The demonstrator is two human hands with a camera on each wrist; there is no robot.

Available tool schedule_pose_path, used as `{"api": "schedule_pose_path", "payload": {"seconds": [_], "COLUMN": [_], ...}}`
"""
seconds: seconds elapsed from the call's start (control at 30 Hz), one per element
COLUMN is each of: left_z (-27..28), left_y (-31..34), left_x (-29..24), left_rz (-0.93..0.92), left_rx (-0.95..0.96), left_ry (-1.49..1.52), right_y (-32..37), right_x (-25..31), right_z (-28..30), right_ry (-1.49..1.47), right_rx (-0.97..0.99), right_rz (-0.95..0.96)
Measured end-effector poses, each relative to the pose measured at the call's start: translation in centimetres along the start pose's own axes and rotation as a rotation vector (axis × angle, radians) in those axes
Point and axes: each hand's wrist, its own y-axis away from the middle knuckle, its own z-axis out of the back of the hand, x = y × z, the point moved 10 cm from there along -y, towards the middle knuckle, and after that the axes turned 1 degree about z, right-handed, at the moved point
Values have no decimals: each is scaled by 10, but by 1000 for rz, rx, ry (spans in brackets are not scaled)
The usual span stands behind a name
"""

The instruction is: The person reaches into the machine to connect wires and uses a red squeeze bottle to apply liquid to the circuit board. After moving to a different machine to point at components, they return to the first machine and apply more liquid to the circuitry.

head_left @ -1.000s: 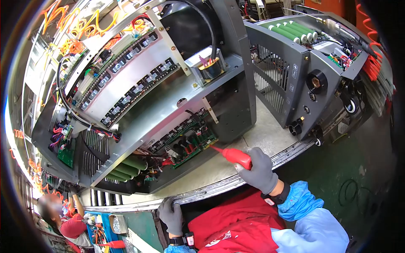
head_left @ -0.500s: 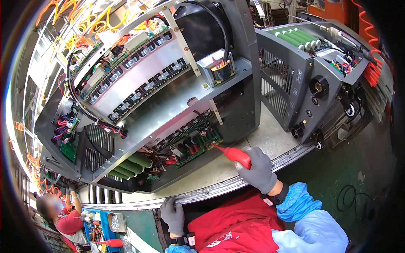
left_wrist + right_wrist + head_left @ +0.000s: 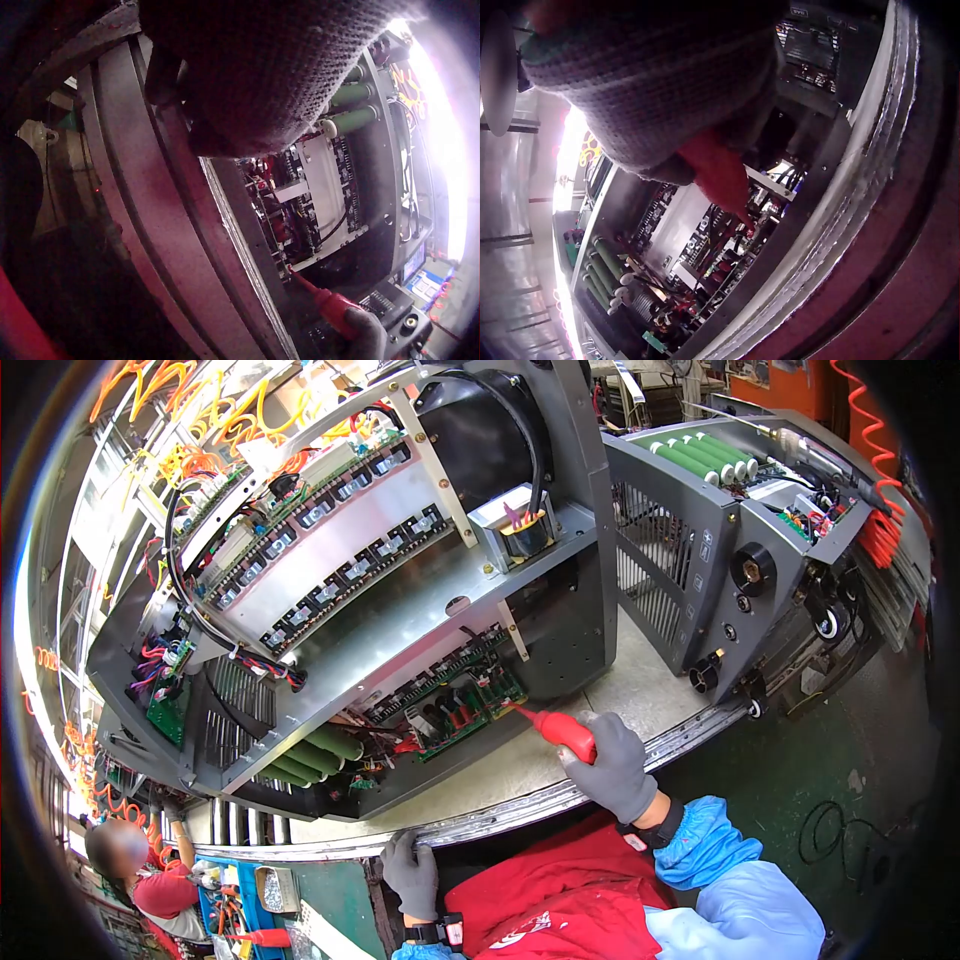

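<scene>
My right hand [image 3: 612,765], in a grey knit glove, grips a red squeeze bottle [image 3: 566,734] with a long tapered nozzle. That nozzle points at the right end of a green circuit board [image 3: 470,710] low in a large open-sided grey machine [image 3: 400,610]. In the right wrist view the red bottle [image 3: 718,176] shows under the glove, its tip right at the board's parts. My gloved left hand [image 3: 408,872] rests at the metal-edged rim of the bench [image 3: 470,822], with no tool in it. Its glove [image 3: 255,75] fills the top of the left wrist view.
A second grey machine [image 3: 680,550] with green cylinders on top stands at the right. Lower left, a blue bin [image 3: 245,890] of tools lies near another red bottle [image 3: 265,937] and a box of small metal parts [image 3: 275,890]. Another person [image 3: 150,880] works at far left.
The head view has shifted slightly, so the machines appear a little lower and further right. The right hand keeps the red bottle's nozzle at the board; the left hand has barely moved.
</scene>
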Motion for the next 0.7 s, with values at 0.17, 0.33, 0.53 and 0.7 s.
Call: {"api": "schedule_pose_path", "payload": {"seconds": [0.17, 0.33, 0.53, 0.7], "left_z": [0, -6, -69, -115], "left_y": [-3, -5, -12, 31], "left_x": [-2, -10, -210, -327], "left_rz": [-20, -38, -589, -1071], "left_rx": [-22, 62, 512, 404], "left_ry": [11, 28, 420, 365], "right_y": [-2, 16, 110, 216], "right_x": [-3, -51, -85, -91], "right_z": [1, 12, 71, 149], "right_ry": [-2, -460, -985, -1060], "right_rx": [-31, -87, -73, -446], "right_rz": [20, -454, -992, -1062]}}
